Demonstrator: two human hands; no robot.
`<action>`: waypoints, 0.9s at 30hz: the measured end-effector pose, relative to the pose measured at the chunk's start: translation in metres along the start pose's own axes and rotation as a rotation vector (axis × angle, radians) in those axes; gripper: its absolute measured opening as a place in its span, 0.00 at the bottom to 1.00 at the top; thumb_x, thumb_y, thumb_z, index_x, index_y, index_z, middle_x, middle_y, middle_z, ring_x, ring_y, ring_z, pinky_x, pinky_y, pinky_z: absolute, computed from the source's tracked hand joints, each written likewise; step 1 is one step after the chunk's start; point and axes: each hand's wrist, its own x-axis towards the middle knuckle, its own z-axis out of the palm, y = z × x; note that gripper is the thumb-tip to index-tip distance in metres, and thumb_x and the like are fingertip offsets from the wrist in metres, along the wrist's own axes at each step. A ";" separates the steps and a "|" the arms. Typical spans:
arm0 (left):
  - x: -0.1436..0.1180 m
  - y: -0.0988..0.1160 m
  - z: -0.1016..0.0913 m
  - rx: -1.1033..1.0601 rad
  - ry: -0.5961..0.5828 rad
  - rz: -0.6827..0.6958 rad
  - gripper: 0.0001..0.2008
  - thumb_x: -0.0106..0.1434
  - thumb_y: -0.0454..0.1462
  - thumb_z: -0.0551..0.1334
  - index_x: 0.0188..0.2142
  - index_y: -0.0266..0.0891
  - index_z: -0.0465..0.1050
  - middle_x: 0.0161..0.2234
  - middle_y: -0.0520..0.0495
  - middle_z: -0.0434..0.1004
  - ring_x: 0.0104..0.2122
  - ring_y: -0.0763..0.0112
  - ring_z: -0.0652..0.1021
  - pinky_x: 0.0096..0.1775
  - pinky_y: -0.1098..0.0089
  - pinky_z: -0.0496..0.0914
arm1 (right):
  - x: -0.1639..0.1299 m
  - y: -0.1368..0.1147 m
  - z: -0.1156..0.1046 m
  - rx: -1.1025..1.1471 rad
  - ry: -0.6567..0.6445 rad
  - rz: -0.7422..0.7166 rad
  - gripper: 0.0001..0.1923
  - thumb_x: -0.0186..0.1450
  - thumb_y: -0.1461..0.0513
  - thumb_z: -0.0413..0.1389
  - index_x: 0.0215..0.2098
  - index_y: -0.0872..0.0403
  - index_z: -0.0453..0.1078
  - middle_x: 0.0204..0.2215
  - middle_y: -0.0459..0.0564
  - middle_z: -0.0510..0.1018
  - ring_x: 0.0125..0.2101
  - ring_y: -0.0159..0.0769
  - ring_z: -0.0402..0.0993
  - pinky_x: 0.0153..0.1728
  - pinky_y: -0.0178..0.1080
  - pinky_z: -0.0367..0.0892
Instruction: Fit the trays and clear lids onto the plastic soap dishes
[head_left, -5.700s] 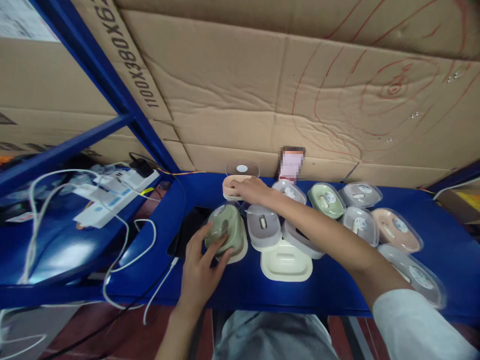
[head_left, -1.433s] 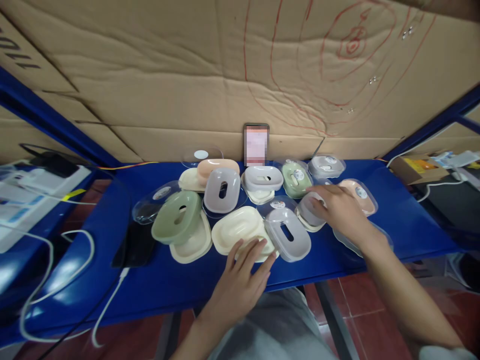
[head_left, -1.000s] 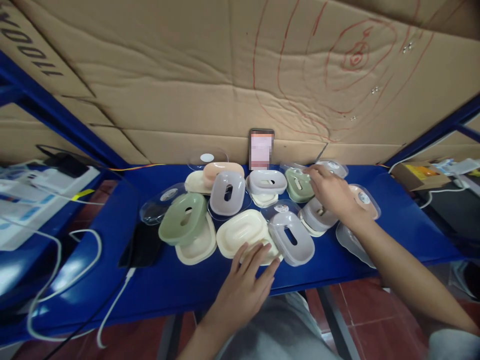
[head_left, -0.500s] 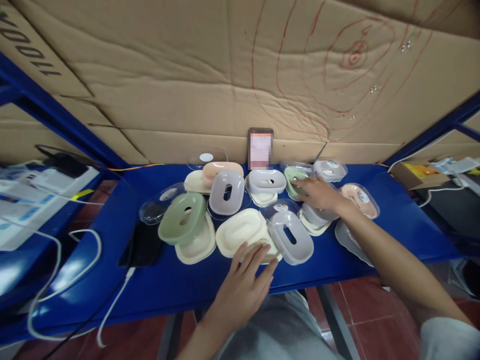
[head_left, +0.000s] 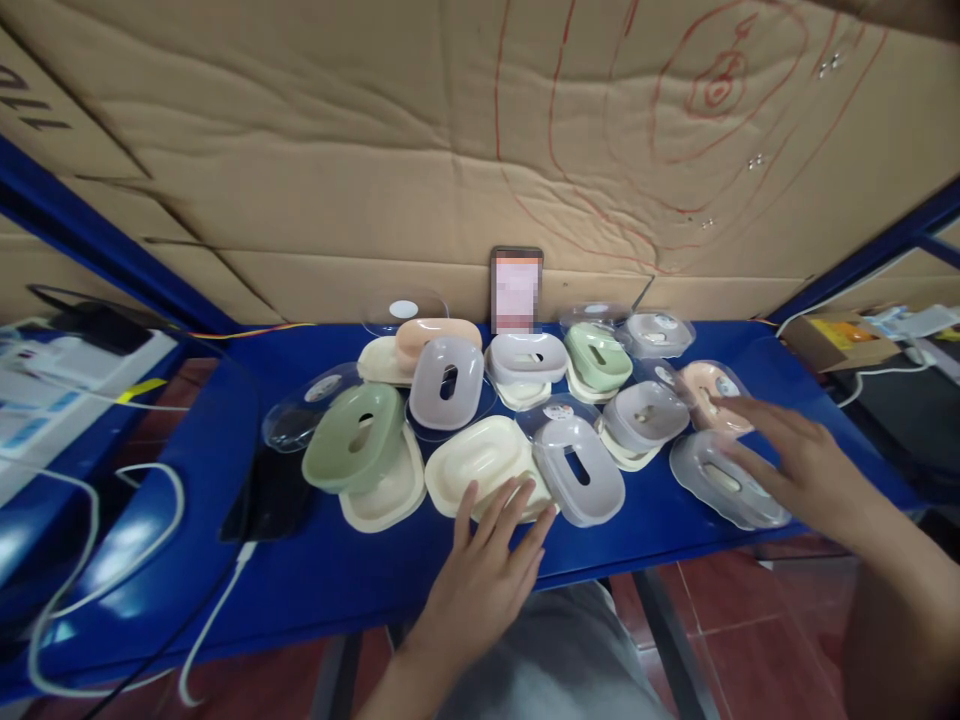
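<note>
My left hand point(head_left: 484, 575) lies with its fingers spread over the front edge of a cream tray point(head_left: 480, 460), beside a grey slotted soap dish point(head_left: 589, 490). Over at the right, my right hand point(head_left: 806, 465) has its fingers apart, by a grey soap dish under a clear lid point(head_left: 705, 480) and a peach one point(head_left: 697, 385). Whether its fingertips touch them I cannot tell. Left of my left hand, a green soap dish point(head_left: 345, 450) sits tilted on a cream tray point(head_left: 382, 500). Behind stand a small green dish point(head_left: 611, 370) and another grey dish point(head_left: 465, 400).
A phone point(head_left: 516, 290) leans upright against the cardboard wall point(head_left: 337, 200). On the blue table point(head_left: 315, 590), a dark flat device point(head_left: 277, 500) with a white cable point(head_left: 210, 630) lies at the left. Boxes and cables line both sides.
My right hand has left the small green soap dish and moved right, to the peach and lidded grey dishes. My left hand stays in place on the cream tray. The view has shifted slightly.
</note>
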 end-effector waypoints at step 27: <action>0.025 -0.001 -0.027 -0.753 0.476 -0.627 0.42 0.71 0.57 0.65 0.75 0.49 0.51 0.67 0.35 0.69 0.59 0.55 0.82 0.52 0.63 0.82 | 0.102 -0.124 0.063 0.409 0.057 -0.171 0.38 0.71 0.41 0.61 0.73 0.45 0.64 0.72 0.61 0.65 0.72 0.58 0.61 0.69 0.66 0.61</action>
